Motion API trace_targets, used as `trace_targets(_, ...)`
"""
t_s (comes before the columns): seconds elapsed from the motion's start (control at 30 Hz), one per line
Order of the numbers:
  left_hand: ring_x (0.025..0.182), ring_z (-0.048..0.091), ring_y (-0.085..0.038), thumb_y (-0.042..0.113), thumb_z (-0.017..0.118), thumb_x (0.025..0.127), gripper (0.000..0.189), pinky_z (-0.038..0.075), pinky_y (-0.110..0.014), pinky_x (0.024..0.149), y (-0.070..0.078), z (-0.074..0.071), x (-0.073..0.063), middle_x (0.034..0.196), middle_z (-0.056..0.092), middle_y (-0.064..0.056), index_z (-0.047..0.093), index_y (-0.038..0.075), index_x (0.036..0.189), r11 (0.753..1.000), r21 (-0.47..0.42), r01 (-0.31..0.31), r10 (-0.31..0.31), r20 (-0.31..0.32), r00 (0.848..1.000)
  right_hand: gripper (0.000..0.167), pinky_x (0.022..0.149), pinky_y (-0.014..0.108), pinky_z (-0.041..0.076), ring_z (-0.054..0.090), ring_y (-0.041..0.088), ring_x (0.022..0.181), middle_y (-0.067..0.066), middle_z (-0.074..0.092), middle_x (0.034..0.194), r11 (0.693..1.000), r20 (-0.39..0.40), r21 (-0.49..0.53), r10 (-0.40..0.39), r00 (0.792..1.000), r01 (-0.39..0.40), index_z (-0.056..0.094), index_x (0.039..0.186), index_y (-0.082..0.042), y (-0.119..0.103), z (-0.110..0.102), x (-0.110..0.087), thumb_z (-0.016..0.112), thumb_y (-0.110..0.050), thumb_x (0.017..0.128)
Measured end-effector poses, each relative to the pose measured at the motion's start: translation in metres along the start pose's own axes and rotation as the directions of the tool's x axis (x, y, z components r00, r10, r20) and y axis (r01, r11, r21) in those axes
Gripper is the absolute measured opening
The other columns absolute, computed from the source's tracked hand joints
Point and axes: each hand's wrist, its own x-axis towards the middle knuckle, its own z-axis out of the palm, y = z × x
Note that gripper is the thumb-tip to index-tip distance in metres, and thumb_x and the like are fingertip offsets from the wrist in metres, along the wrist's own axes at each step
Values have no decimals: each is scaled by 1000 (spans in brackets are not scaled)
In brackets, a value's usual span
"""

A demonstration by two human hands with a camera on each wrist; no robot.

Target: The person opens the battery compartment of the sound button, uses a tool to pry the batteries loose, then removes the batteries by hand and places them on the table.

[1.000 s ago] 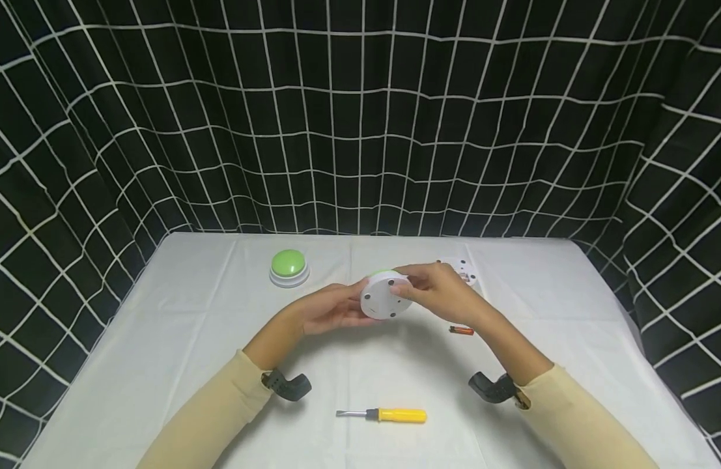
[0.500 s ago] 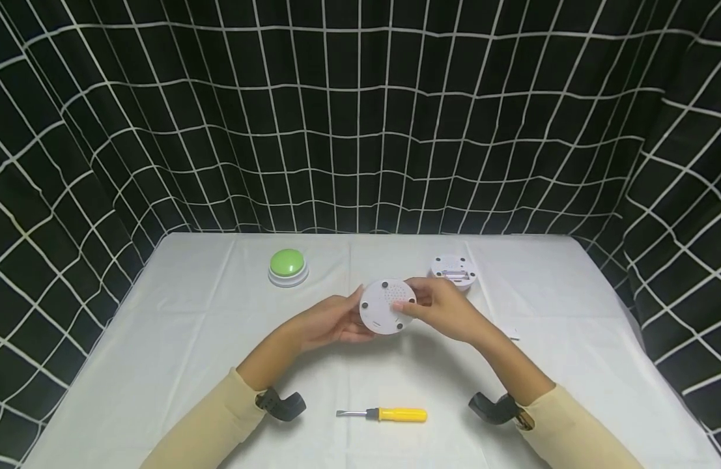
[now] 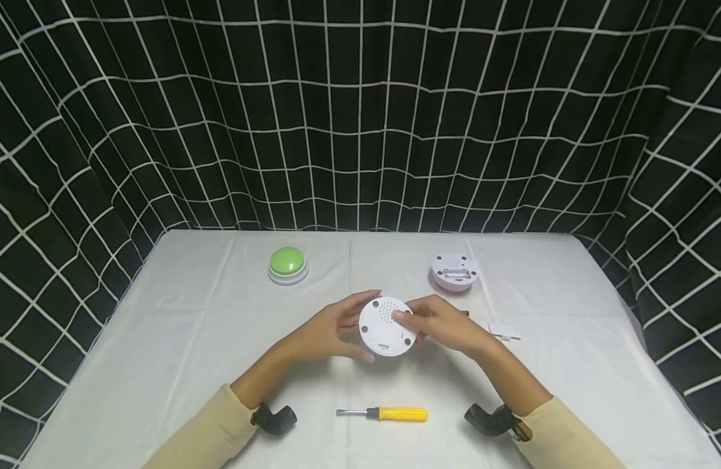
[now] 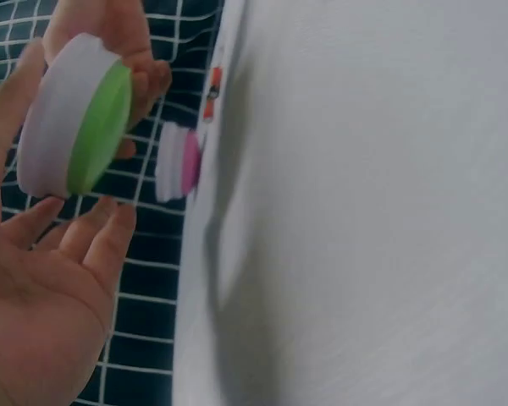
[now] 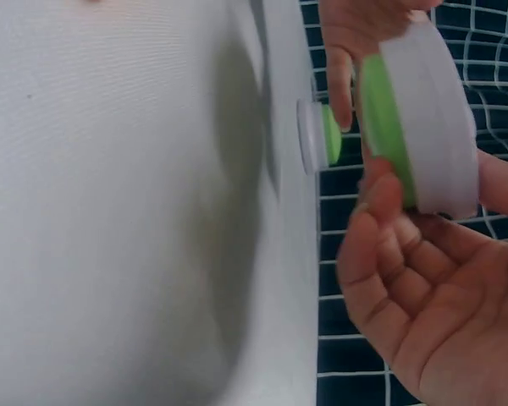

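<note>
A round push button (image 3: 383, 340) with a white base and green dome is held upside down between the hands, its dotted underside facing the head camera. My right hand (image 3: 448, 326) pinches its right side, thumb on the underside and fingers beneath. To the left, my left hand (image 3: 327, 332) spreads its fingers and thumb around the rim; whether it touches cannot be told. From the left wrist view, the green dome (image 4: 102, 127) shows beside the spread left fingers. Curled right fingers meet the dome in the right wrist view.
Another green button (image 3: 287, 262) stands upright at the back left. A pink-domed button (image 3: 454, 272) lies upside down at the back right, its battery compartment uncovered. Nearby are a small white piece (image 3: 503, 331) and red batteries (image 4: 212, 93). A yellow-handled screwdriver (image 3: 402, 413) lies in front.
The button has come down toward the front and turned so its underside shows fully. My left fingers have loosened and spread from its rim, while the right hand keeps its hold.
</note>
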Motion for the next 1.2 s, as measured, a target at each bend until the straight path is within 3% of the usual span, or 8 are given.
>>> trace_targets(0.2,143,44,-18,5,92,72,104,43,-30,113,-7,7,-1,161,37,-7,33,15,158,1000,2,6,-6,-13,1000,29,64,31,53,60,20,69,0,69,74,1000,48,-24,15,999,-14,73,99,0,6,4,3,59,-25,103)
trace_targets(0.5,134,54,-18,4,93,70,97,47,-29,110,-19,12,-1,148,54,-1,43,17,152,997,-12,73,-73,5,997,29,53,22,37,47,16,60,0,57,64,998,105,-63,27,994,-21,70,87,-4,10,8,7,59,-27,103)
trace_targets(0.63,136,53,-17,5,92,71,92,44,-27,112,-22,14,-2,149,54,0,47,20,149,995,11,102,-103,5,995,26,54,21,40,49,15,60,-1,59,67,997,121,-82,21,992,-11,71,97,-2,14,10,7,59,-25,103)
trace_targets(0.77,138,50,-17,5,92,72,90,42,-26,113,-25,14,-3,150,53,0,48,20,149,995,31,93,-93,7,996,29,57,24,45,55,15,63,-1,62,70,993,106,-122,19,994,-6,69,109,0,17,10,6,60,-26,103)
trace_targets(0.97,141,47,-16,4,92,70,96,37,-28,117,-33,12,-6,153,50,1,44,18,152,998,36,59,-59,16,998,31,59,28,49,58,18,65,0,64,72,992,85,-121,37,996,-27,68,112,0,17,13,8,62,-29,101)
trace_targets(1.2,142,43,-11,9,94,68,104,33,-28,119,-42,14,-10,156,44,8,40,25,155,996,58,70,-71,20,997,37,56,30,51,60,19,61,0,64,68,991,39,-127,51,998,-46,68,116,2,23,20,8,65,-31,99)
